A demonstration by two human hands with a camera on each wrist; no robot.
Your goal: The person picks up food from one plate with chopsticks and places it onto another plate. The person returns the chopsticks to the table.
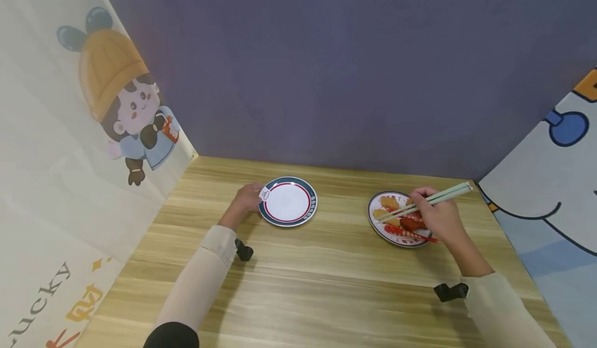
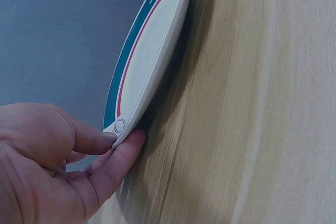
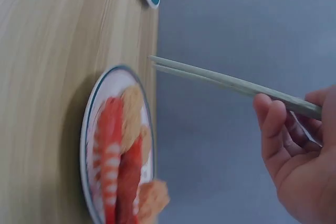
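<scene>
My left hand (image 1: 249, 198) pinches the left rim of a white plate (image 1: 286, 203) with a green band and a red ring. In the left wrist view the thumb lies on top of the rim and fingers are under it; the plate's surface (image 2: 149, 51) is bare. My right hand (image 1: 438, 214) holds a pair of pale green chopsticks (image 1: 434, 199) over a second plate (image 1: 375, 226). That plate carries a red shrimp (image 3: 109, 153), golden fried pieces (image 3: 132, 114) and a reddish-brown piece (image 1: 412, 224). In the right wrist view the chopstick tips are close together with nothing between them.
Both plates are over a wood-grain table (image 1: 298, 286). A dark grey-blue panel (image 1: 317, 78) rises behind it. Cartoon-printed white walls stand at the left (image 1: 60, 146) and right (image 1: 536, 192). A small black device (image 1: 243, 250) sits at the left wrist, another (image 1: 450, 292) at the right.
</scene>
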